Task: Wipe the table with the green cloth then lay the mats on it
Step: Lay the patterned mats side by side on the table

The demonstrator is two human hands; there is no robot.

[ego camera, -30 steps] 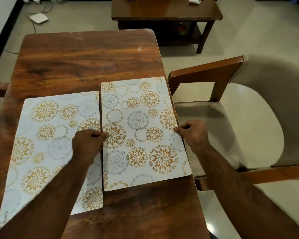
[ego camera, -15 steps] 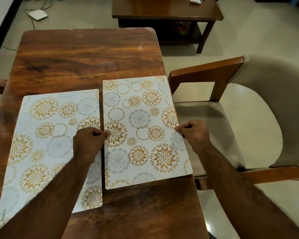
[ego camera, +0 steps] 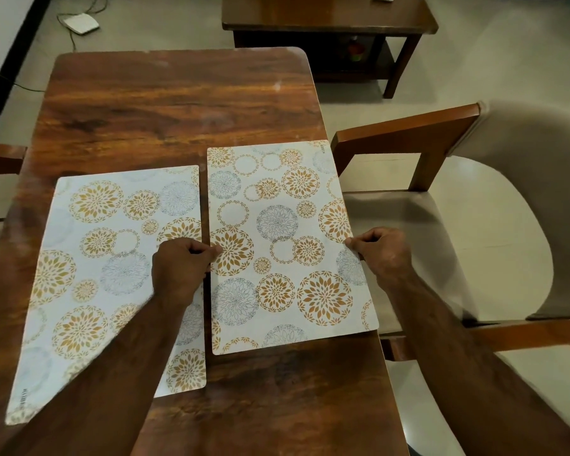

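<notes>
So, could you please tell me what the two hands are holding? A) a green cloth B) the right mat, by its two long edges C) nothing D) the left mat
B: the left hand and right hand pinch opposite long edges of the right mat; the left mat lies beside it.

Table (ego camera: 178, 103): glossy dark wood w/ grain. Mats (ego camera: 277, 225): smooth, matt, printed. Chair (ego camera: 507, 225): wood frame, cloth seat.

Two mats lie side by side on the table (ego camera: 178, 103), chair (ego camera: 474, 225) right.
</notes>
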